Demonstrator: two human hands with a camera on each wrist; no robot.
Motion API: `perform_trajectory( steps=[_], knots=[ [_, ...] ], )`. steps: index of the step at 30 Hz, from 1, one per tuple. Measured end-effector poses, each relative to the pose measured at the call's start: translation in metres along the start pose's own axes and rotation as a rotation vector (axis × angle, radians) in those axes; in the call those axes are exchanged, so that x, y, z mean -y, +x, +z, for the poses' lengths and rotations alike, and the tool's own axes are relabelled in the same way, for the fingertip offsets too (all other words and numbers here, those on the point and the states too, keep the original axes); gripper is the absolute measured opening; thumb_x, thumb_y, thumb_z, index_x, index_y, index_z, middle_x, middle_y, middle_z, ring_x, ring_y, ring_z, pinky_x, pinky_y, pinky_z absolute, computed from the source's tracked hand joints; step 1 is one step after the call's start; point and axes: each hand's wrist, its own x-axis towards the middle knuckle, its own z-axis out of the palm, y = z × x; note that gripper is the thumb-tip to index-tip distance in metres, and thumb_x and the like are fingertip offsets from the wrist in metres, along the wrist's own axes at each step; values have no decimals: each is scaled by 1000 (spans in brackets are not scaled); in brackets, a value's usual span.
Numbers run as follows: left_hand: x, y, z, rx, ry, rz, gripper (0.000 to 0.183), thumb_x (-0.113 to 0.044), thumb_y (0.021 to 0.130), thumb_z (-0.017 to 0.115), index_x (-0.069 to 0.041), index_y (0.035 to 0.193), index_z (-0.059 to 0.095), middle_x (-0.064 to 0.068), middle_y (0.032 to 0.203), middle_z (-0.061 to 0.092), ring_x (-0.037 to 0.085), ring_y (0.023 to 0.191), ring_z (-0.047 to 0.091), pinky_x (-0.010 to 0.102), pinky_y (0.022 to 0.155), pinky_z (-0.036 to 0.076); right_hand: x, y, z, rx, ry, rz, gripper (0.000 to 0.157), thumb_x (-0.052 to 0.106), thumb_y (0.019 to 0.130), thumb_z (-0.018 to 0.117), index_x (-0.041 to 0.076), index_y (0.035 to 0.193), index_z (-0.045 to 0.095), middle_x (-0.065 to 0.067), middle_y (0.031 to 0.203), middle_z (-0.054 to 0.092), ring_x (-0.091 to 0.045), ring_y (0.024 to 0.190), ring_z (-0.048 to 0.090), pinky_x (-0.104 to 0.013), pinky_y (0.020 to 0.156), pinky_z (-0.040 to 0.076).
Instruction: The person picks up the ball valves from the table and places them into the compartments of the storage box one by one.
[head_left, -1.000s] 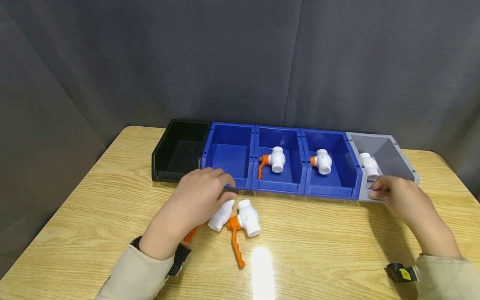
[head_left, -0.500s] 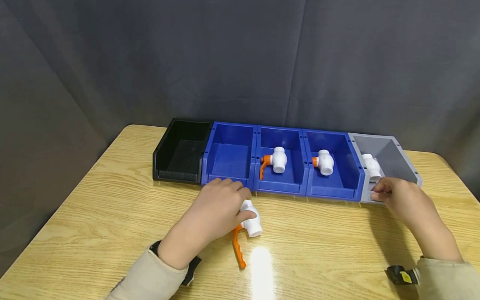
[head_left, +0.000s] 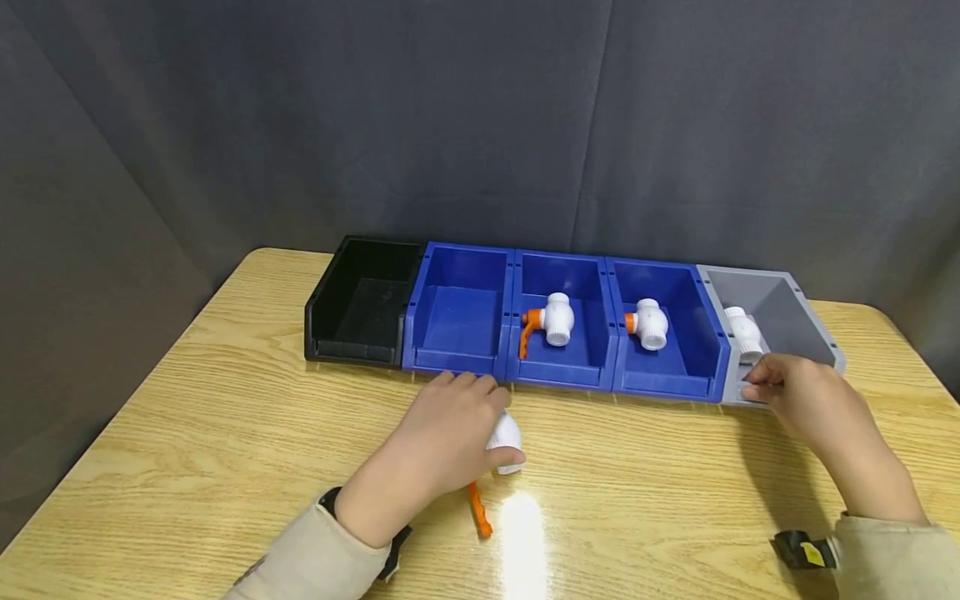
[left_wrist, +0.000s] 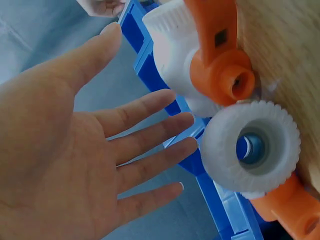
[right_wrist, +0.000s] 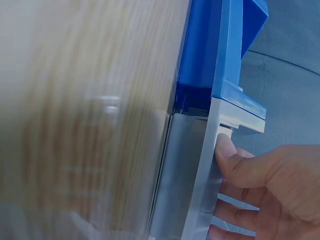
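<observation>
Clearly, the left hand (head_left: 453, 433) is extended with its fingers straight and apart, gripping nothing. Beneath its thumb side lies the first valve (head_left: 506, 437), a white body partly covered by the hand in the head view, its orange handle (head_left: 480, 510) emerging on the near side. The left wrist view shows the second valve (left_wrist: 250, 147) beside the first, on its left, open end toward the camera and near the fingertips; contact cannot be told.

Well to the right, the right hand (head_left: 810, 396) lies at the front of the gray bin (head_left: 795, 333), thumb against the front rim and fingers bent behind it; whether it grips anything cannot be told. Just beyond these fingers rests the third valve (head_left: 744, 335), inside the gray bin.

To the left of that hand, the right blue bin (head_left: 675, 383) contains the fourth valve (head_left: 651, 325), and the middle blue bin (head_left: 558, 372) the fifth valve (head_left: 557, 321). Directly ahead of the left hand stands the left blue bin (head_left: 459, 317); farther left is the black bin (head_left: 371, 312). Under both hands extends the wooden table (head_left: 187, 417), and beyond the bins hangs a dark curtain (head_left: 300, 125).
</observation>
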Motion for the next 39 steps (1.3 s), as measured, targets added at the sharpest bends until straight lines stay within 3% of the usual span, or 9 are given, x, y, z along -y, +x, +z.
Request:
perform_trajectory(
  steps=[15, 30, 39],
  knots=[
    [-10, 2, 9, 121, 2, -54, 73, -59, 87, 68, -6, 136, 56, 11, 136, 56, 29, 128, 50, 45, 109, 37, 2, -1, 1, 4, -2, 9, 9, 9, 84, 76, 8, 81, 67, -8, 77, 68, -27, 70, 60, -48, 58, 44],
    [-12, 4, 16, 100, 27, -60, 69, -55, 86, 72, -6, 133, 57, 11, 130, 59, 28, 124, 53, 44, 108, 39, 3, 0, -1, 33, -3, 15, 10, 8, 86, 75, 5, 83, 67, -12, 79, 68, -31, 72, 59, -51, 61, 45],
    [-15, 4, 16, 97, 94, -53, 69, -57, 86, 70, -6, 131, 57, 11, 124, 61, 27, 119, 58, 43, 105, 42, 2, 0, -1, 22, -8, 10, 10, 9, 85, 75, 5, 82, 67, -11, 78, 68, -30, 70, 60, -50, 60, 45]
  ],
)
